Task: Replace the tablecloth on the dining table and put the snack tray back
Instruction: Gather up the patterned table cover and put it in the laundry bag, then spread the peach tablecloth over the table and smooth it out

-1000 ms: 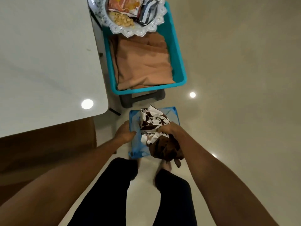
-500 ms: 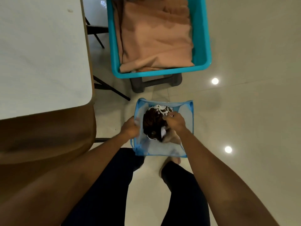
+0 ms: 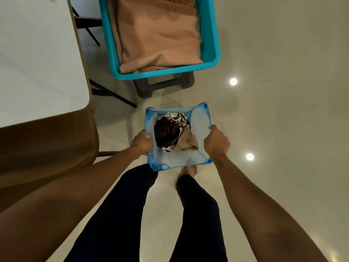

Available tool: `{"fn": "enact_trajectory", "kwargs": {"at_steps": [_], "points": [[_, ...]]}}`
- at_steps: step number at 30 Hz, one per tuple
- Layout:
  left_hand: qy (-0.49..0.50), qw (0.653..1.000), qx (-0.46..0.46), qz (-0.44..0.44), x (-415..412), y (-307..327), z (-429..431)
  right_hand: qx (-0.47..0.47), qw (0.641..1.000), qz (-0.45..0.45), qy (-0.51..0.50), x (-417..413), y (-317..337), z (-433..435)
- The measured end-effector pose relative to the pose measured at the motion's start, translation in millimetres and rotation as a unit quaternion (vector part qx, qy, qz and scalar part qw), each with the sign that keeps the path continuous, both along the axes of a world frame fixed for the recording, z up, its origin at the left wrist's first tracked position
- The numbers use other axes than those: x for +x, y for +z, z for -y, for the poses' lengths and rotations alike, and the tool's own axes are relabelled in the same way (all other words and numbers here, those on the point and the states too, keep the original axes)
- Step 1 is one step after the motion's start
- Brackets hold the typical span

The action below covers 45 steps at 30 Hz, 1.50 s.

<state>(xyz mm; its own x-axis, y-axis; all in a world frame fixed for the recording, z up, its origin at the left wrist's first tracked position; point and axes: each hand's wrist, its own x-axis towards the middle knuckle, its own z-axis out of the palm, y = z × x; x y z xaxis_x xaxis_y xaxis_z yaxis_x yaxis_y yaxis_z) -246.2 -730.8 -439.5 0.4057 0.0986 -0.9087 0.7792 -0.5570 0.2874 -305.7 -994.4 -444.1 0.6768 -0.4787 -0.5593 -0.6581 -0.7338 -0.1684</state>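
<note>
Fingers of left hand [image 3: 141,143] and right hand [image 3: 216,143] are curling round opposite rims of hamper [image 3: 200,124] at frame centre; brown cloth [image 3: 166,133] is lying bundled inside.

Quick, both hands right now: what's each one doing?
Left hand: grips the left rim of the blue mesh hamper.
Right hand: grips its right rim.
</note>
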Motion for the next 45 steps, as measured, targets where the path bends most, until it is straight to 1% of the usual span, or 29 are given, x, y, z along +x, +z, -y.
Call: {"fn": "enact_trajectory", "kwargs": {"at_steps": [3,7,10,13,16,19,21,24,26,28,32,36,40,42,44,45], "points": [[0.000,1.000,-0.001,-0.016,-11.4,9.5,2.2,-0.002,1.000,0.025,-0.008,-7.1,6.6,2.4],[0.005,1.000,0.000,-0.023,-27.2,11.4,2.2,0.002,1.000,0.025,-0.003,-14.1,11.9,4.6],[-0.015,1.000,0.004,-0.003,-31.7,7.8,4.1,0.010,1.000,-0.019,-0.006,-16.9,5.8,10.5],[-0.053,0.998,-0.006,-0.014,-29.5,7.3,9.8,0.030,0.997,-0.063,-0.033,-17.2,3.8,18.2],[-0.075,0.997,-0.008,-0.024,-23.3,17.1,14.2,0.049,0.995,-0.064,-0.063,-14.0,14.6,21.9],[-0.089,0.996,-0.003,-0.024,-13.5,39.5,13.0,0.077,0.991,-0.069,-0.090,-11.2,38.7,24.1],[-0.086,0.996,0.003,-0.017,-6.6,58.8,10.1,0.109,0.980,-0.072,-0.148,-6.2,59.6,27.9],[-0.073,0.997,0.000,0.009,5.5,99.5,6.6,0.193,0.945,-0.053,-0.259,4.4,92.9,35.7],[-0.073,0.997,-0.010,0.031,13.1,125.7,7.9,0.239,0.928,-0.050,-0.283,9.9,117.1,37.0],[-0.062,0.996,-0.025,0.061,24.7,154.2,15.0,0.259,0.931,-0.041,-0.254,18.8,143.8,38.7],[-0.031,0.989,-0.073,0.121,48.4,196.2,30.0,0.262,0.951,-0.013,-0.164,46.7,181.8,36.8],[-0.025,0.980,-0.092,0.177,72.4,219.4,38.9,0.273,0.954,0.012,-0.126,82.1,199.2,30.0],[-0.010,0.970,-0.098,0.224,107.1,224.1,39.4,0.275,0.958,0.020,-0.079,124.9,204.4,15.0],[-0.017,0.963,-0.072,0.259,131.0,218.6,39.5,0.265,0.963,0.013,-0.040,148.9,202.7,8.0],[-0.061,0.955,-0.024,0.289,158.9,209.1,39.9,0.250,0.968,0.005,-0.012,177.1,197.5,1.8],[-0.083,0.953,-0.001,0.291,170.6,205.4,42.6,0.246,0.969,0.005,-0.005,190.3,195.0,-0.5]]}}
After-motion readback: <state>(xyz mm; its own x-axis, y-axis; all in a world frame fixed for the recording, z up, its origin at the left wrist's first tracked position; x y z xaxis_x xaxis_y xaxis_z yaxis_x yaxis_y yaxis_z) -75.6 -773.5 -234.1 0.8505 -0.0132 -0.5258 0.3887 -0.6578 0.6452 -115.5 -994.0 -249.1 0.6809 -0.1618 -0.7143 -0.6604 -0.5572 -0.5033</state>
